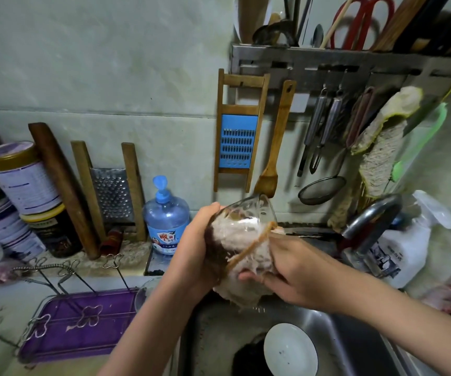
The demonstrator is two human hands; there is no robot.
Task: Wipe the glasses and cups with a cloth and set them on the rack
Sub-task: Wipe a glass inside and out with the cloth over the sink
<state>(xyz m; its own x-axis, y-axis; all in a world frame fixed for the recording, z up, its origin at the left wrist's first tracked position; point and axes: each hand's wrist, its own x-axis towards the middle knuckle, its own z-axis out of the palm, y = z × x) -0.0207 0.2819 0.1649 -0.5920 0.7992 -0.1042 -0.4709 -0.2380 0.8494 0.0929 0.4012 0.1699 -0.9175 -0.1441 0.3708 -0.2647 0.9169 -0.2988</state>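
A clear glass cup (254, 211) is held tilted above the sink, its mouth pointing up toward the wall. My left hand (198, 248) grips its side. A pale cloth (243, 256) with a brown band is wrapped around the lower part of the glass, and my right hand (286, 270) presses that cloth against it. The wire rack (64, 270) with flower-shaped prongs stands over a purple tray (83, 337) at the lower left. The rim of another glass (144, 290) shows behind my left forearm beside the tray.
The steel sink (335, 335) below holds a white bowl (290, 350) and a dark item. A faucet (368, 221) and white spray bottle (406, 248) stand right. A blue soap bottle (166, 221), graters and tins line the back left; utensils hang above.
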